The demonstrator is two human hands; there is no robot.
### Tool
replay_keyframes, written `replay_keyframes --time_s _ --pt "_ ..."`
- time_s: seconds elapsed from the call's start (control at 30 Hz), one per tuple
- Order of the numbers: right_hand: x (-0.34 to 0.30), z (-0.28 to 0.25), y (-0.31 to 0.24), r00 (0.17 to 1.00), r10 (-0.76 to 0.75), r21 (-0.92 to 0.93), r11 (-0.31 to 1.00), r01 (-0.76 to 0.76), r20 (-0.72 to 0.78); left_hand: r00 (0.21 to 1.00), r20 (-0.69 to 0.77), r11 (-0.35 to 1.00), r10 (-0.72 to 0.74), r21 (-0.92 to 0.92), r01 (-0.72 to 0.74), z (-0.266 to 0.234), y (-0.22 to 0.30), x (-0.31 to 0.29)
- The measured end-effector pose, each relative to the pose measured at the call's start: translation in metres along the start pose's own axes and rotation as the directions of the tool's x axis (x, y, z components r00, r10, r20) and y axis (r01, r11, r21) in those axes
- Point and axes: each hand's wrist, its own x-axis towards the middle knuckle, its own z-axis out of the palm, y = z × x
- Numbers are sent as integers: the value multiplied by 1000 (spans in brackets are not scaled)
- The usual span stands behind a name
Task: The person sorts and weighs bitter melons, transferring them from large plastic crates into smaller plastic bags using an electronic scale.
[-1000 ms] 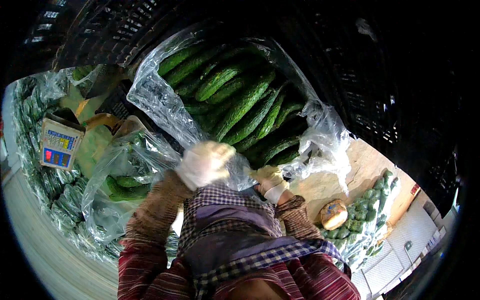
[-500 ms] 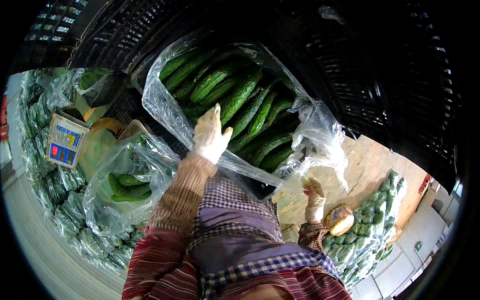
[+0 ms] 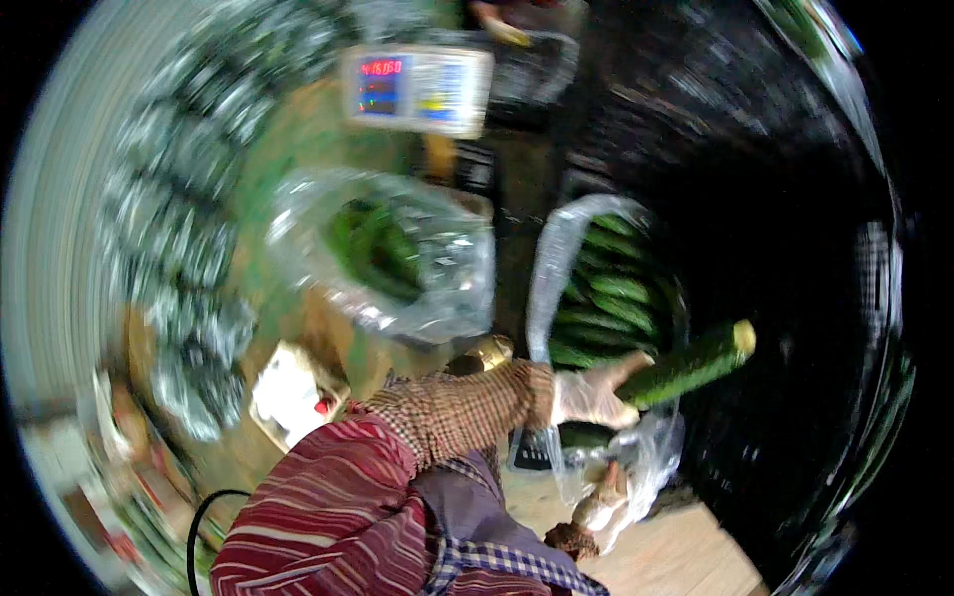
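My left hand (image 3: 596, 393), in a whitish glove, is closed round one end of a dark green cucumber (image 3: 691, 370). That cucumber is tilted up to the right, its pale tip outward. Under and beyond the hand, more cucumbers (image 3: 613, 288) lie side by side in a crate lined with a clear plastic liner (image 3: 547, 288). My right hand (image 3: 600, 502), also gloved, is down by the bunched near end of the liner; its fingers are smeared by motion, so I cannot tell whether they grip the plastic.
Left of the crate an open clear bag (image 3: 462, 268) holds some cucumbers. Beyond it stands a scale (image 3: 467, 94) with a lit display. Another person's hand (image 3: 507, 30) shows at the top. Bagged produce (image 3: 169, 238) lines the left; a white-filled box (image 3: 288, 392) sits near my left arm.
My view has swung to the left, blurring the picture. My left hand, earlier resting on the cucumbers with its fingers out, now holds one cucumber. My right hand remains near the loose plastic.
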Motion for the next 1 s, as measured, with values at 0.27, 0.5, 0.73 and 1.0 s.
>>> replay_keyframes --time_s 0.27,0.5,0.73,1.0 --pt "-18 12 -1 795 -308 250 947 202 523 776 -580 881 248 469 69 0 3 -191" --pt "-31 26 25 450 -290 108 916 387 845 204 -979 711 -24 127 692 11 -99 -449" --pt "-86 86 5 128 -151 -18 577 816 980 -322 -866 777 -382 -489 396 74 -279 -658" --pt "-239 252 -1 -82 92 70 126 990 992 -442 -667 699 -600 -706 118 97 -381 -747"
